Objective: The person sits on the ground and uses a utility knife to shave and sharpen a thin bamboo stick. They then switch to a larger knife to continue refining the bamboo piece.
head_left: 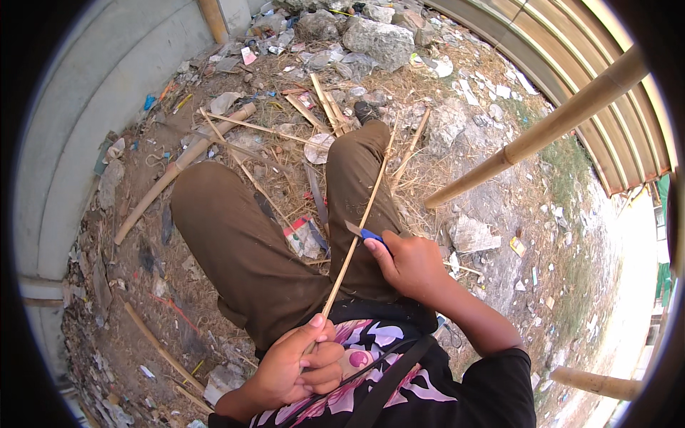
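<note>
A long, thin bamboo strip [365,214] runs from near my waist up along my right thigh, its far end past the knee. My left hand [303,360] is closed around its near end, thumb laid along the strip. In my right hand [408,262] is a blue-handled utility knife [369,234], gripped with the thumb along the handle. The knife's short metal blade lies at the strip, around its middle; whether it cuts into the bamboo I cannot tell. Both my knees are bent, in brown trousers.
A thick bamboo pole [535,135] slants in from the right, and another pole [596,383] juts in lower down. Split bamboo pieces [327,105] and a round bamboo length [182,167] lie ahead on littered ground. Rocks [378,43] sit farther off; a grey wall [93,135] stands left.
</note>
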A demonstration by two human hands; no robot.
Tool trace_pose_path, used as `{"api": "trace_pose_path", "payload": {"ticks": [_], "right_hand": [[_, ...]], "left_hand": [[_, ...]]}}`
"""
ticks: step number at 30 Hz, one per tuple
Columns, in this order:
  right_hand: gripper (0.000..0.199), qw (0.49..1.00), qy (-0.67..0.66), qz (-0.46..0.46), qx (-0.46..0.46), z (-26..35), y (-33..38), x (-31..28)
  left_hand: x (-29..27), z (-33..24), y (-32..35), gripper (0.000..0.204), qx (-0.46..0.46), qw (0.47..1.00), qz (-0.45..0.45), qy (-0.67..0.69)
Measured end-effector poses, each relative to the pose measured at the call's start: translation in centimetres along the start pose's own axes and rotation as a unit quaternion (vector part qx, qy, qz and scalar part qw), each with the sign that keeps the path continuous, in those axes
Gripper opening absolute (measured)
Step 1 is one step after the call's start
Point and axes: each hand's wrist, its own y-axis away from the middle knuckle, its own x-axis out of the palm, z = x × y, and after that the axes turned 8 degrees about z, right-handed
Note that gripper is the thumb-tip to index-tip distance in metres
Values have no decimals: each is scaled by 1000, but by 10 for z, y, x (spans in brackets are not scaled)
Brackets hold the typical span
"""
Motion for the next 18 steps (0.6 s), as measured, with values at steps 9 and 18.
{"api": "trace_pose_path", "payload": {"ticks": [9, 18], "right_hand": [[61, 997, 22, -6, 68, -50, -68, 4], [59, 999, 8, -26, 22, -53, -53, 15]], "left_hand": [[3, -1, 1, 33, 1, 1000, 3, 12], [-3, -4, 4, 34, 3, 1000, -11, 14]]}}
